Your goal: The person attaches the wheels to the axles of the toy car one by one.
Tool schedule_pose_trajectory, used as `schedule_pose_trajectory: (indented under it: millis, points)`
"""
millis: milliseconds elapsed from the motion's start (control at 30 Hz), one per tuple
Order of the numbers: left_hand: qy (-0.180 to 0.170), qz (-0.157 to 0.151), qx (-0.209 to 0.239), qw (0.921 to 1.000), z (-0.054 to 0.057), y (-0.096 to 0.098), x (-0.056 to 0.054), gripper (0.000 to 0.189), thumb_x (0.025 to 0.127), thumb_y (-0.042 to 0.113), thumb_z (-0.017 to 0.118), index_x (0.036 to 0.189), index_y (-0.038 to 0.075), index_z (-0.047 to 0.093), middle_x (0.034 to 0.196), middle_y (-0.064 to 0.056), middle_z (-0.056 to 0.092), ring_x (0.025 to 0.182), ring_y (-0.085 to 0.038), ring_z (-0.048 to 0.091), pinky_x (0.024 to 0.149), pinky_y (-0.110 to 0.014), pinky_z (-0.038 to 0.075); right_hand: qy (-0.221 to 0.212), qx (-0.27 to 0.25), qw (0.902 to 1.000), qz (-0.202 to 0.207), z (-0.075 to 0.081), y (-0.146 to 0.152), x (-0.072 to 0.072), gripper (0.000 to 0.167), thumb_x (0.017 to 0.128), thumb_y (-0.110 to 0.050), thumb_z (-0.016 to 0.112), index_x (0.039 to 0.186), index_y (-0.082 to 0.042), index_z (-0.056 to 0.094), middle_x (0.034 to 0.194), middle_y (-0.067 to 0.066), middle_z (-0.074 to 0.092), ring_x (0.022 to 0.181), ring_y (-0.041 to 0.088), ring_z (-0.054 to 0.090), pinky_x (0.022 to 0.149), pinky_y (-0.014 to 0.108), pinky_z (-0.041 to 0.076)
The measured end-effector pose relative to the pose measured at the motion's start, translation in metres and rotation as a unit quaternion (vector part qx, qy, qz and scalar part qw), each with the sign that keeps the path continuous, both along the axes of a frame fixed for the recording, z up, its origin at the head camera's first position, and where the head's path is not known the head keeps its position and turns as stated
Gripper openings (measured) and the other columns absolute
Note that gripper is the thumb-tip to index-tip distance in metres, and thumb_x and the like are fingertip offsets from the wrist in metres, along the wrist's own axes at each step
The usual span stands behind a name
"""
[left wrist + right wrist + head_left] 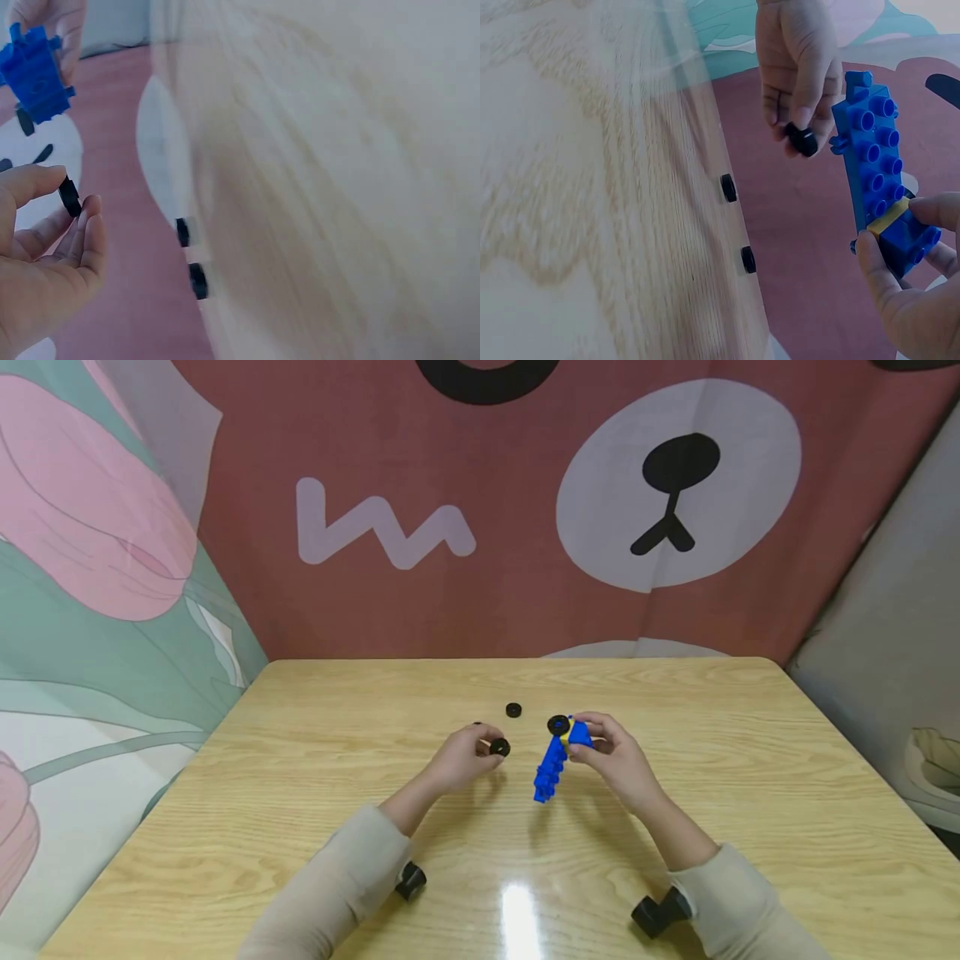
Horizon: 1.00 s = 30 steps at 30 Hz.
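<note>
My left hand (459,760) pinches a small black toy wheel (499,747) between thumb and fingertips, above the table. Opposite it, my right hand (621,762) grips a blue building-block car base (550,770) by its end, near a yellow piece (889,218). Studs run along the base's top, and small axle pegs stick out at its sides in the right wrist view. One black wheel (558,725) sits on the side of the base near the gripped end. A gap separates the pinched wheel (802,140) from the base.
Two loose black wheels, one nearer (748,259) and one farther (729,188) in the right wrist view, rest on the wooden table (337,710). In the head view my left hand nearly hides one of them. A patterned cloth (510,593) hangs behind the table's far edge.
</note>
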State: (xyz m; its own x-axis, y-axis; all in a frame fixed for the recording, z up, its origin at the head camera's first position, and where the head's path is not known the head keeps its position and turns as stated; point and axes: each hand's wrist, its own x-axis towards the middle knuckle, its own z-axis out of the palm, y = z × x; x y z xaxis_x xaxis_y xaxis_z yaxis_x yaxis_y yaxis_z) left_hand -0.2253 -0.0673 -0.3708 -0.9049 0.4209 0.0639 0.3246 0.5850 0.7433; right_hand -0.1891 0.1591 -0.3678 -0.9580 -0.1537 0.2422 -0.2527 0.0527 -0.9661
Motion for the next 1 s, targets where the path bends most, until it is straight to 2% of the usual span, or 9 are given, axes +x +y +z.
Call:
schedule_pose_trajectory:
  millis: [167,267,400,533,767,1000]
  points:
    - [0.015,-0.008,0.04,0.999,0.006,0.0,0.008,0.029,0.08,0.011,0.061,0.107,0.003,0.055,0.099,-0.006,0.053,0.084,-0.017,0.054,0.065,-0.022,0.047,-0.001,-0.009,1.0,-0.004,0.001,0.001,0.001,0.038,0.083,-0.001,0.055,0.118,0.006,0.041,0.105,0.023,0.047,0.08,0.013,0.056,0.076,0.037,0.046]
    - [0.019,-0.019,0.057,0.998,0.01,0.001,0.013,0.029,0.08,0.011,0.061,0.107,0.003,0.055,0.098,-0.005,0.053,0.083,-0.016,0.055,0.065,-0.021,0.047,0.0,-0.012,0.9999,-0.006,0.001,0.001,0.002,0.039,0.083,-0.002,0.055,0.118,0.006,0.04,0.104,0.021,0.047,0.08,0.016,0.056,0.075,0.035,0.047]
    - [0.028,-0.031,0.061,0.9973,0.014,0.003,0.019,0.031,0.08,0.011,0.061,0.109,0.003,0.054,0.097,-0.005,0.052,0.082,-0.014,0.054,0.068,-0.021,0.046,0.001,-0.023,0.9997,-0.008,0.003,0.0,0.003,0.038,0.083,-0.001,0.055,0.117,0.007,0.04,0.103,0.018,0.047,0.081,0.018,0.056,0.074,0.03,0.048]
    - [0.041,-0.04,0.062,0.9964,0.02,0.005,0.023,0.032,0.081,0.013,0.06,0.111,0.004,0.054,0.1,-0.003,0.052,0.083,-0.013,0.054,0.072,-0.021,0.044,0.002,-0.034,0.9994,-0.011,0.005,-0.001,0.002,0.038,0.082,0.0,0.055,0.117,0.008,0.04,0.102,0.017,0.047,0.079,0.013,0.056,0.073,0.029,0.048]
    - [0.046,-0.048,0.084,0.9943,0.03,0.009,0.03,0.033,0.08,0.015,0.061,0.112,0.007,0.054,0.103,-0.002,0.052,0.083,-0.013,0.053,0.074,-0.028,0.045,0.002,-0.039,0.9991,-0.018,0.007,-0.001,0.002,0.038,0.083,0.0,0.054,0.117,0.008,0.04,0.102,0.017,0.047,0.077,0.013,0.056,0.075,0.033,0.047]
    - [0.057,-0.056,0.093,0.9925,0.033,0.015,0.038,0.033,0.079,0.013,0.062,0.111,0.008,0.054,0.102,-0.001,0.053,0.084,-0.013,0.053,0.077,-0.028,0.045,0.011,-0.071,0.9973,-0.018,0.005,-0.002,0.002,0.039,0.082,0.002,0.053,0.117,0.011,0.038,0.099,0.013,0.047,0.076,0.017,0.058,0.075,0.035,0.047]
